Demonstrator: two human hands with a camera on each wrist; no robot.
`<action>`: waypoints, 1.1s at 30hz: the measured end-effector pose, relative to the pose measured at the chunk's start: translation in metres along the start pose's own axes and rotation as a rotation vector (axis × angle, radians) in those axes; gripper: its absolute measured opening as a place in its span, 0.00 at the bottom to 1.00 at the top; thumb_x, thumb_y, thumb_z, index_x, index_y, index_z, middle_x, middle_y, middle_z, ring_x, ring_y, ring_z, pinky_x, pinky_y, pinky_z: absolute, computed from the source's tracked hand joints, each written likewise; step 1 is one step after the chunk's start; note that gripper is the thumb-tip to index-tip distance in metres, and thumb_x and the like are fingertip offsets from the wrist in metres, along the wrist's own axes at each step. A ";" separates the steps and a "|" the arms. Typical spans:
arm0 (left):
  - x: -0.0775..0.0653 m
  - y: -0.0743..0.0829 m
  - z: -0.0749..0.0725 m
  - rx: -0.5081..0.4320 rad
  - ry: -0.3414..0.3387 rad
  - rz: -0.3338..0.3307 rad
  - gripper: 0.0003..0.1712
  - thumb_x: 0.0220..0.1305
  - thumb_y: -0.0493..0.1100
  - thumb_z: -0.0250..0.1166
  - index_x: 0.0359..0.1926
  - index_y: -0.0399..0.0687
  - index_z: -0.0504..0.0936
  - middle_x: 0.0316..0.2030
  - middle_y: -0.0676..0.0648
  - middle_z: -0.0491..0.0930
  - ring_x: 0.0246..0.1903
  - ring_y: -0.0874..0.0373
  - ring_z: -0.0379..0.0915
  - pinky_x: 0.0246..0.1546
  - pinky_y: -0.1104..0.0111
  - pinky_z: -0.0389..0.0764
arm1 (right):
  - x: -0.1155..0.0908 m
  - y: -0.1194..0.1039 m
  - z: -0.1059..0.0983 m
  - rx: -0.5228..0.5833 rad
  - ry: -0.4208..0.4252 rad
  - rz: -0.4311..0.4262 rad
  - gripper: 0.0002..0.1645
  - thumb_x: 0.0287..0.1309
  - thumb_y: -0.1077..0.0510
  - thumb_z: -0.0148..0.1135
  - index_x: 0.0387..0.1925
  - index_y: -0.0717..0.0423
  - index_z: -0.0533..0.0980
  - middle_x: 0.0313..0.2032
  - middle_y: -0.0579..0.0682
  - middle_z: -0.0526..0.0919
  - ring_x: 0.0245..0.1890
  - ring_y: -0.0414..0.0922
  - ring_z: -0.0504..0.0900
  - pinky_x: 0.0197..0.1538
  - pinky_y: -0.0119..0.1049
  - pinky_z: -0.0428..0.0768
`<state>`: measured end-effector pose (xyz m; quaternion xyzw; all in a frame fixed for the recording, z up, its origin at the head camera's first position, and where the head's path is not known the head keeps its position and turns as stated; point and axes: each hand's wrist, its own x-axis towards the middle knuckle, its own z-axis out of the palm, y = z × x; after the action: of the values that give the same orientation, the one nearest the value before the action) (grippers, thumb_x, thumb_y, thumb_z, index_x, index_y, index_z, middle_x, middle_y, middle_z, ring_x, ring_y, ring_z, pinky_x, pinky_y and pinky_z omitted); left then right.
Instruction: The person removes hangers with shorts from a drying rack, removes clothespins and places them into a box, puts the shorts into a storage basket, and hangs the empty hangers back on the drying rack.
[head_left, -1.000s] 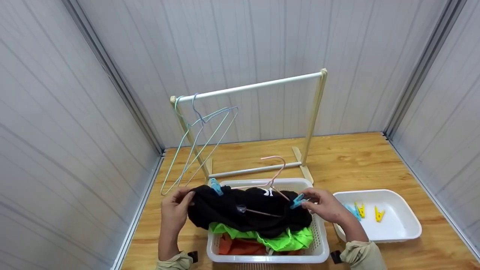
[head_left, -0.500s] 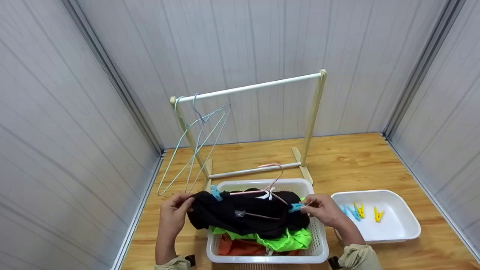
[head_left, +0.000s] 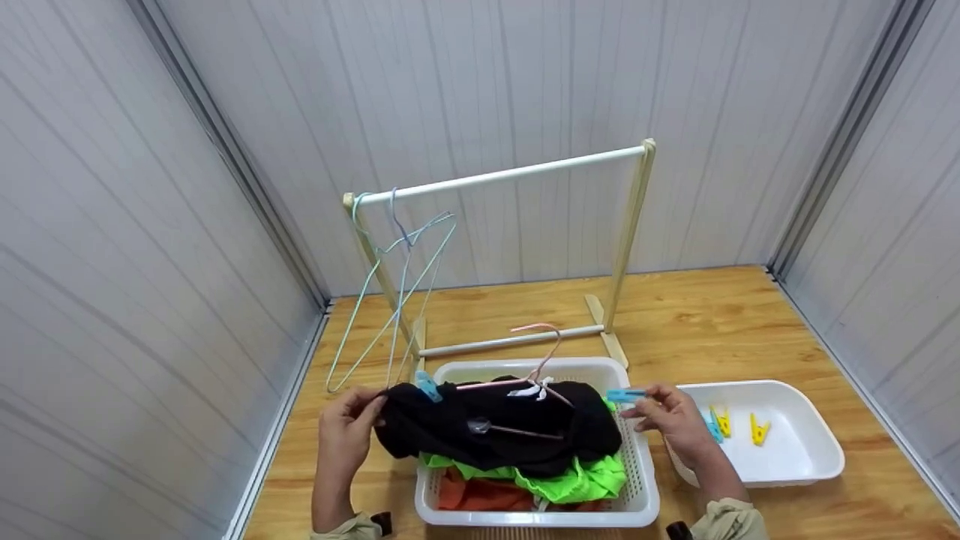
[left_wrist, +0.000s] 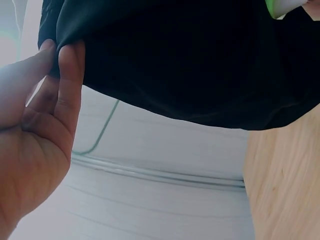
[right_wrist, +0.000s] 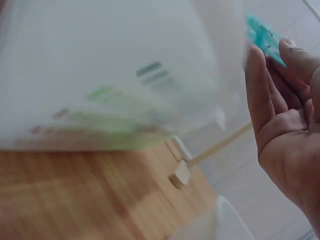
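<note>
A black garment [head_left: 442,431] with a white drawstring lies bunched over the laundry basket [head_left: 536,518], with a pink hanger [head_left: 556,346] set in it. My left hand [head_left: 345,424] pinches the garment's left edge between thumb and fingers, plain too in the left wrist view, where the black cloth [left_wrist: 175,65] hangs down. Near that edge, a blue clothespin [head_left: 428,386] is clipped on. With my right hand [head_left: 679,424] I pinch another blue clothespin [head_left: 624,395], held apart from the garment, just right of it; the right wrist view shows this clothespin [right_wrist: 262,37] at my fingertips.
Bright green [head_left: 577,480] and orange cloth [head_left: 480,495] fill the basket below. A white tray [head_left: 799,450] at right holds yellow clothespins [head_left: 759,429] and blue ones [head_left: 714,426]. Behind stands a rack [head_left: 495,176]; a green hanger [head_left: 346,337] and a purple hanger [head_left: 394,206] hang at its left end.
My right hand has drawn the blue clothespin off the garment's right side and moved it right and slightly up. The left hand keeps its pinch. The hangers on the rack have swung.
</note>
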<state>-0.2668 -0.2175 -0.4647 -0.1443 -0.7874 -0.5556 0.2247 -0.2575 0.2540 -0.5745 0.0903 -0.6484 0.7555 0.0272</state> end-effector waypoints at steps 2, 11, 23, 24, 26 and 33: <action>0.001 0.001 0.001 0.002 -0.007 0.000 0.04 0.58 0.23 0.64 0.32 0.31 0.84 0.27 0.41 0.83 0.21 0.48 0.77 0.22 0.62 0.81 | -0.002 -0.007 -0.003 -0.034 0.103 0.007 0.09 0.67 0.68 0.55 0.43 0.73 0.68 0.41 0.53 0.81 0.37 0.48 0.86 0.35 0.38 0.83; 0.000 0.006 0.003 -0.025 -0.004 0.014 0.04 0.59 0.24 0.65 0.33 0.31 0.84 0.28 0.41 0.84 0.22 0.49 0.78 0.24 0.64 0.82 | -0.002 -0.032 -0.047 -0.444 0.364 0.132 0.24 0.64 0.54 0.63 0.49 0.69 0.69 0.36 0.58 0.83 0.25 0.46 0.83 0.29 0.36 0.82; -0.001 0.015 0.008 0.059 0.070 0.150 0.07 0.55 0.24 0.68 0.33 0.36 0.87 0.26 0.43 0.83 0.23 0.56 0.73 0.23 0.74 0.70 | 0.009 -0.031 -0.115 -0.812 0.277 0.472 0.34 0.64 0.45 0.59 0.50 0.72 0.60 0.35 0.61 0.81 0.25 0.46 0.81 0.28 0.37 0.79; -0.002 0.015 0.008 0.073 0.075 0.169 0.07 0.54 0.24 0.69 0.33 0.36 0.87 0.26 0.43 0.84 0.25 0.57 0.72 0.24 0.72 0.68 | 0.010 -0.029 -0.118 -0.819 0.263 0.493 0.33 0.63 0.46 0.60 0.49 0.72 0.61 0.33 0.60 0.81 0.25 0.47 0.81 0.28 0.37 0.79; -0.002 0.016 0.008 0.092 0.077 0.205 0.08 0.53 0.24 0.69 0.33 0.37 0.88 0.27 0.42 0.84 0.27 0.57 0.72 0.27 0.69 0.67 | 0.011 -0.025 -0.122 -0.828 0.240 0.524 0.33 0.63 0.47 0.60 0.48 0.73 0.61 0.31 0.59 0.81 0.25 0.47 0.80 0.28 0.37 0.79; -0.002 0.020 0.007 -0.015 0.041 0.209 0.08 0.52 0.21 0.68 0.33 0.32 0.87 0.30 0.40 0.85 0.27 0.55 0.81 0.29 0.75 0.79 | 0.013 -0.019 -0.127 -0.791 0.204 0.560 0.33 0.61 0.46 0.64 0.45 0.73 0.65 0.32 0.62 0.81 0.25 0.50 0.80 0.28 0.38 0.79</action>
<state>-0.2571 -0.2036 -0.4515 -0.2161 -0.7590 -0.5378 0.2965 -0.2803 0.3812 -0.5718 -0.1791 -0.8789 0.4346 -0.0811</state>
